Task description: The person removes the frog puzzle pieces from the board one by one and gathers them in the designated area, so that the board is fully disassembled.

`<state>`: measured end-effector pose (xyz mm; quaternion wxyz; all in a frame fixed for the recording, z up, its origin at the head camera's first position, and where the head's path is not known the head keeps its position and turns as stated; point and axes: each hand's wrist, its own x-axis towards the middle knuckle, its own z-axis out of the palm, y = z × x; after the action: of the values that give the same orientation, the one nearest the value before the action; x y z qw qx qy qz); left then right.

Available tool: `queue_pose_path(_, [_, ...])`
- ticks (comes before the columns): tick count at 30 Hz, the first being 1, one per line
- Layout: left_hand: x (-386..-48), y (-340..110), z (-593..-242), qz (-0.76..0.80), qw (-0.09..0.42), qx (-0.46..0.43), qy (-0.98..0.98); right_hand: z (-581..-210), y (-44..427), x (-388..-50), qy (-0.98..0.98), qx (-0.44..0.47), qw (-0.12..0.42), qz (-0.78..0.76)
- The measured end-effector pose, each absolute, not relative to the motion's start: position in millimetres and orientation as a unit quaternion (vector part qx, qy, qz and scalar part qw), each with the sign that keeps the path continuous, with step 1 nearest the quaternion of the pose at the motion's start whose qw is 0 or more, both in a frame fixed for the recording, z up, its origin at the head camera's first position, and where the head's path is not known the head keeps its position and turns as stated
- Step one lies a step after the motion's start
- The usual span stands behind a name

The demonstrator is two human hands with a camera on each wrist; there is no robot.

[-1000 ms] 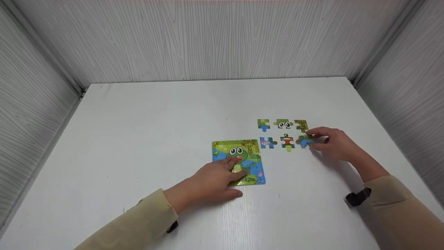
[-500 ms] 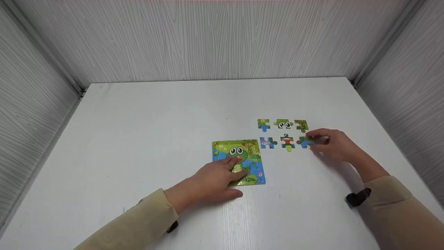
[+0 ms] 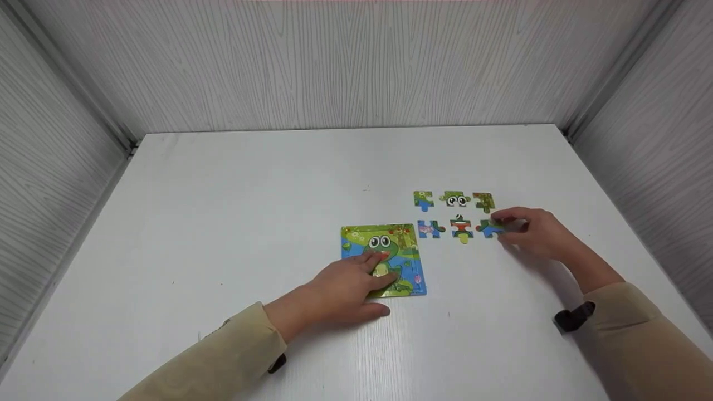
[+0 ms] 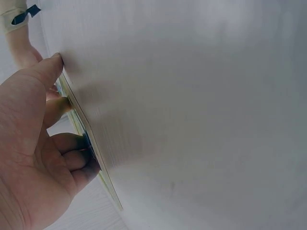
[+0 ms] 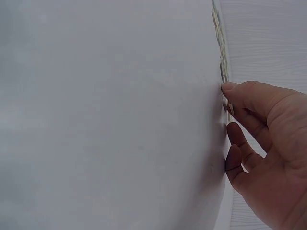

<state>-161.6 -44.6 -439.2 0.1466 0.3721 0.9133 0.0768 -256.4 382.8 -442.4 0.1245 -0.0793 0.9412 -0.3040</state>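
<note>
My left hand (image 3: 342,289) rests flat on the lower part of a square frog puzzle board (image 3: 412,253), covering some of the frog. In the left wrist view the board (image 4: 112,194) shows edge-on under the fingertips. To the board's upper right lie loose jigsaw pieces in two rows. Thumb and fingers of my right hand (image 3: 537,233) pinch the right end of a blue and green puzzle piece (image 3: 490,228), which lies on the table in the near row. Beside it are a red-mouth piece (image 3: 461,227) and a blue piece with pink (image 3: 429,229).
The far row holds a green and blue corner piece (image 3: 423,199), an eyes piece (image 3: 455,199) and a brown-green corner piece (image 3: 483,200). A white table (image 3: 250,195) carries everything. Grey wood-grain panels (image 3: 345,67) stand behind it and at both sides.
The blue and green piece under my right fingers has turned and shifted slightly, now squarer with its row. My left hand and the board have stayed put.
</note>
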Motion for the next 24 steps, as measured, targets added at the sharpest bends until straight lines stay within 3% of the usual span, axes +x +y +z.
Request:
queue_pose_path(16, [-161.1, -44.0, -437.7, 0.087, 0.15, 0.366, 0.915, -429.9, 374.0, -250.1, 0.94, -0.09, 0.106, -0.311])
queue_pose_path(24, [-164.8, -43.5, -436.5, 0.12, 0.142, 0.36, 0.914, -415.1, 343.7, -245.0, 0.933, -0.165, 0.048, -0.316])
